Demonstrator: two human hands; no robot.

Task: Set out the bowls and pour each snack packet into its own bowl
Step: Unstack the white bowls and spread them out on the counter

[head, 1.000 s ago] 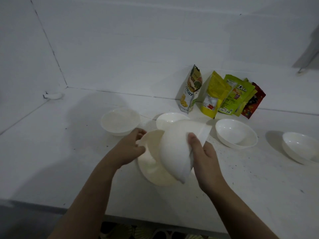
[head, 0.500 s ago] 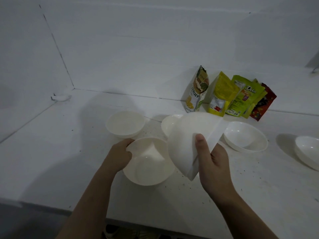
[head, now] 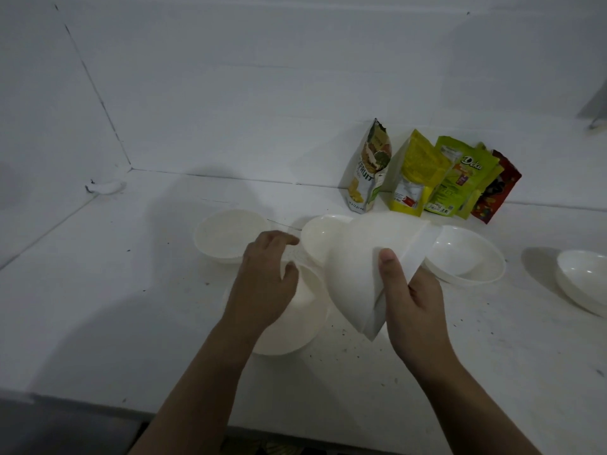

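Observation:
My right hand (head: 414, 310) grips a tilted stack of nested white bowls (head: 354, 264), thumb pressed on the outer side. My left hand (head: 266, 277) hovers over the left rim of a single white bowl (head: 295, 323) that rests upright on the white counter (head: 131, 307); its fingers are apart. Three more white bowls sit behind: one at left (head: 230, 234), one half hidden by the stack (head: 320, 233), one at right (head: 466, 257). Another bowl (head: 584, 280) lies at the far right. Several snack packets lean on the back wall: a fruit packet (head: 369, 169), a yellow one (head: 414, 178), a green one (head: 460, 178), a dark red one (head: 496, 188).
White walls close the counter at the back and left, meeting in a corner where a small white object (head: 105, 187) lies. The counter's front edge (head: 98, 408) runs below my forearms, with dark floor beneath. Small dark specks dot the surface.
My left hand set the single bowl down flat on the counter and loosened its fingers from the rim. The stack in my right hand stayed tilted, shifting slightly right.

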